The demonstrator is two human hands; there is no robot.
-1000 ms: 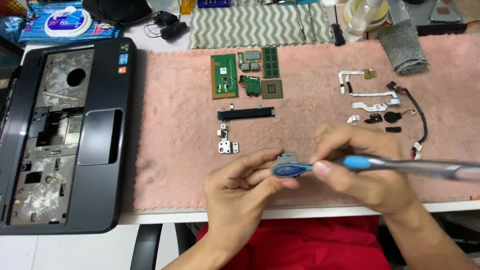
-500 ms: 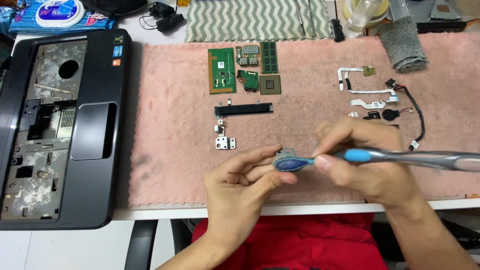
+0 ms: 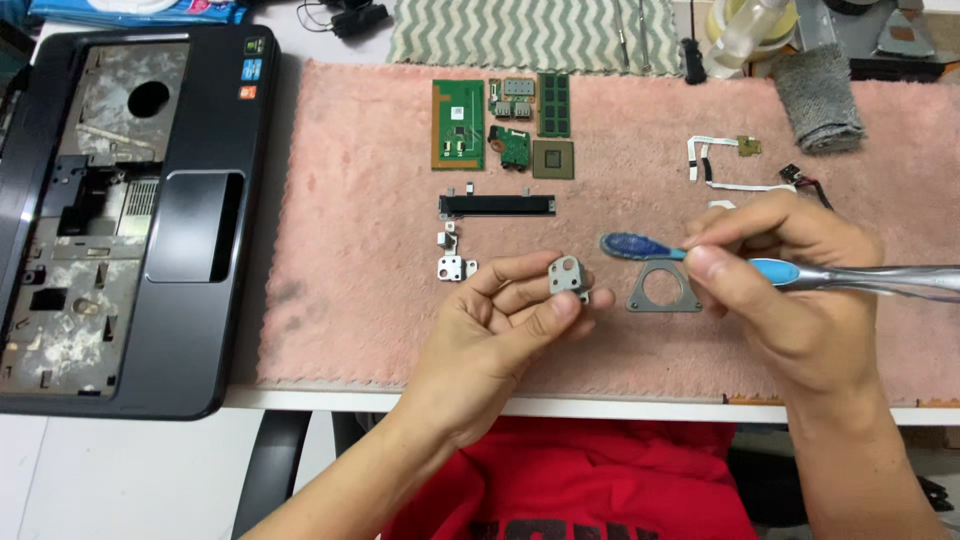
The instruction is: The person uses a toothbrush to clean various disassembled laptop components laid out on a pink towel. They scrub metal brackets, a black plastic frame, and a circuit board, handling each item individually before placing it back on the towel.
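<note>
Left hand [image 3: 490, 335] grip is clamped on a small metal bracket [image 3: 567, 277]. A toothbrush [image 3: 760, 270] is held clamped in the right hand [image 3: 790, 290], its head apart from the bracket.

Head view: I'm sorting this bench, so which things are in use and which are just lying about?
In use: small metal bracket in left hand; toothbrush in right hand.

Lying about: triangular ring plate, circuit boards, laptop shell, grey cloth.

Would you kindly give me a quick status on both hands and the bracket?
Left hand pinching small metal bracket, raised over pink mat. Right hand gripping toothbrush, head clear of bracket. Ring plate lying between hands.
</note>
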